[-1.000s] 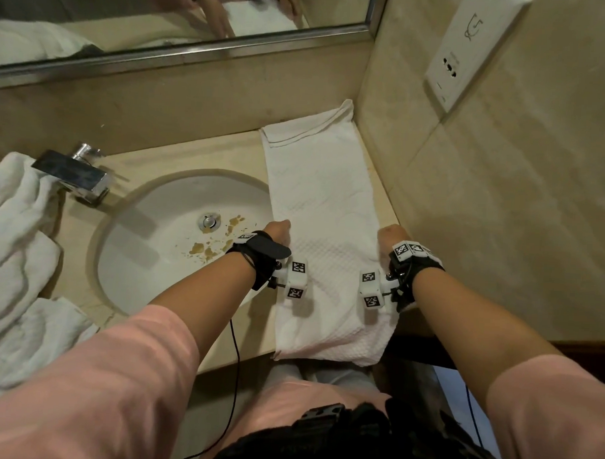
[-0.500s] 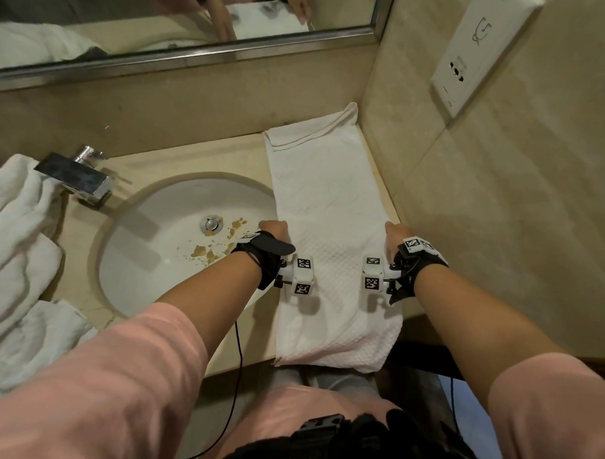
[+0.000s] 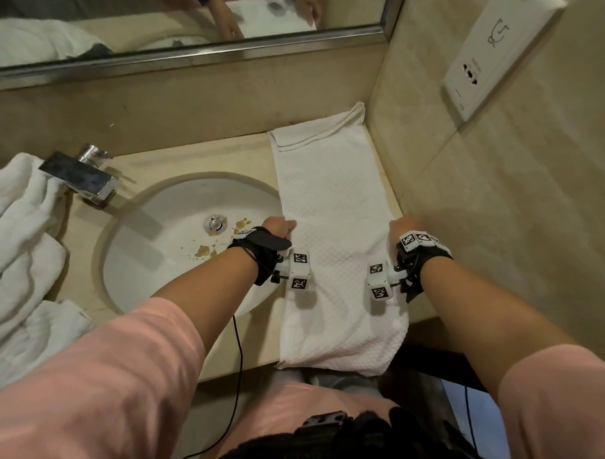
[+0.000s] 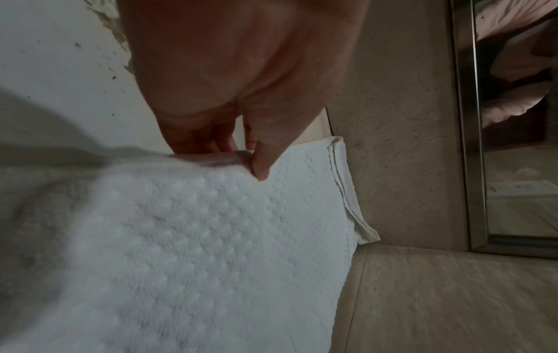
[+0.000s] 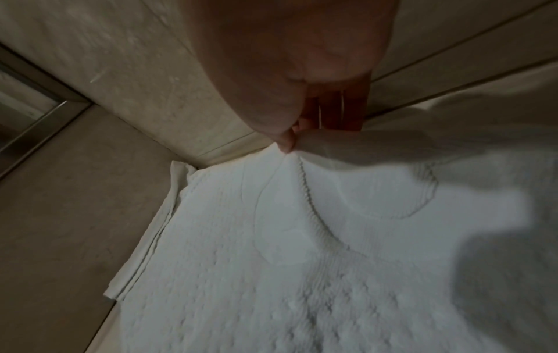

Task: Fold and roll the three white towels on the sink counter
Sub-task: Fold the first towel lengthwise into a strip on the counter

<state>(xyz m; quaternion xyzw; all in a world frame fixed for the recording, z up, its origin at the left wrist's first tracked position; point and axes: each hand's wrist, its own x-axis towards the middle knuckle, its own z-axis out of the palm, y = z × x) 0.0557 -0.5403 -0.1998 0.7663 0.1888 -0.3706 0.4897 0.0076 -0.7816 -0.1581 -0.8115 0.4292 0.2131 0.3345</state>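
A white waffle-weave towel (image 3: 332, 209) lies as a long narrow strip on the counter, its far end against the back wall and its near end hanging over the front edge. My left hand (image 3: 277, 226) pinches the towel's left edge (image 4: 217, 158) between thumb and fingers. On the opposite side my right hand (image 3: 402, 224) pinches the right edge (image 5: 302, 141) beside the side wall. More white towels (image 3: 15, 253) lie crumpled at the left of the sink.
A round white sink (image 3: 177, 238) with brown stains sits left of the strip, a chrome faucet (image 3: 86, 180) behind it. The tiled side wall (image 3: 500, 219) with a socket plate (image 3: 485, 53) stands close on the right. A mirror (image 3: 164, 15) runs along the back.
Both hands have shifted slightly farther along the towel's edges, away from me; the towel lies much as before.
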